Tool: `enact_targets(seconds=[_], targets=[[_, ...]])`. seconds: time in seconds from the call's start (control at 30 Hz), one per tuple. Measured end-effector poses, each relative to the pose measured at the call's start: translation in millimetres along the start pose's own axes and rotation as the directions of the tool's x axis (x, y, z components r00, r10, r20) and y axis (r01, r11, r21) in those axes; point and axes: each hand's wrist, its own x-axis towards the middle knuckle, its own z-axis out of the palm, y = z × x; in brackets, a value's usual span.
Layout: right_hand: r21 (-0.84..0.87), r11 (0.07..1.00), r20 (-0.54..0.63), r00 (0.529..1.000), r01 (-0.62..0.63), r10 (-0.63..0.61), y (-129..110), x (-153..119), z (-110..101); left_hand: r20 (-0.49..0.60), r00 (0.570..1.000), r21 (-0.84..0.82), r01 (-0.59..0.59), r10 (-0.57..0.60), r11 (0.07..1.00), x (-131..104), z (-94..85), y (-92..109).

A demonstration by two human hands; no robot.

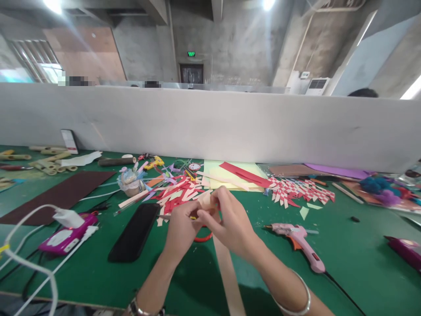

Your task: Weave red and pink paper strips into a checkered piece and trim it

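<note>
Both hands meet over the green table (345, 250) near its middle. My left hand (180, 229) and my right hand (228, 221) pinch the top end of a long beige paper strip (228, 274), which runs down toward me. The strip's upper end is folded or curled between my fingers (206, 201). A red loop, seemingly scissor handles (204, 238), lies on the table just under my hands, mostly hidden. A pile of red and cream paper strips (179, 195) sits just beyond my fingers.
A pink glue gun (301, 243) lies right of my hands, a black phone (134, 232) to the left. A woven red-white paper mat (299, 191), yellow sheets (230, 175), a brown sheet (62, 195), a magenta device with white cables (66, 235) and a grey partition (210, 123) surround them.
</note>
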Motion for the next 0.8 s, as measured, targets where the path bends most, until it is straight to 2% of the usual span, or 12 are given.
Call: enact_targets(seconds=[0.13, 0.27, 0.37, 0.5, 0.6, 0.67, 0.73, 0.8], targets=[[0.019, 0.999, -0.073, 0.996, -0.049, 0.050, 0.6, 32.6, -6.1, -0.022, 0.980, 0.170, -0.193, 0.199, 0.967, 13.8, -2.3, 13.9], [0.108, 0.993, -0.040, 0.998, -0.043, 0.047, 8.9, 46.0, -17.5, -0.026, 0.962, 0.170, -0.263, 0.271, 0.950, 25.3, -9.0, 20.7], [0.258, 0.964, 0.026, 0.998, -0.064, 0.059, 18.8, 44.3, -25.0, 0.025, 0.969, 0.072, -0.247, 0.246, 0.966, 34.1, -14.3, 19.9], [0.524, 0.844, 0.094, 0.992, -0.117, 0.080, 27.4, 39.5, -33.5, 0.181, 0.973, -0.138, -0.119, 0.144, 0.983, 47.7, -14.6, 19.8], [0.575, 0.807, 0.128, 0.989, -0.133, 0.072, 31.5, 38.7, -37.0, 0.265, 0.956, -0.191, -0.078, 0.128, 0.978, 56.8, -7.7, 25.8], [0.547, 0.825, 0.171, 0.983, -0.146, 0.061, 35.2, 39.5, -37.4, 0.256, 0.958, -0.175, -0.083, 0.127, 0.981, 61.9, 0.1, 30.1], [0.524, 0.836, 0.189, 0.980, -0.160, 0.069, 39.7, 41.1, -36.5, 0.185, 0.972, -0.156, -0.114, 0.143, 0.981, 66.4, 8.9, 32.3], [0.523, 0.835, 0.156, 0.982, -0.170, 0.102, 44.2, 43.1, -34.8, 0.105, 0.979, -0.136, -0.162, 0.177, 0.977, 70.4, 16.9, 32.0]])
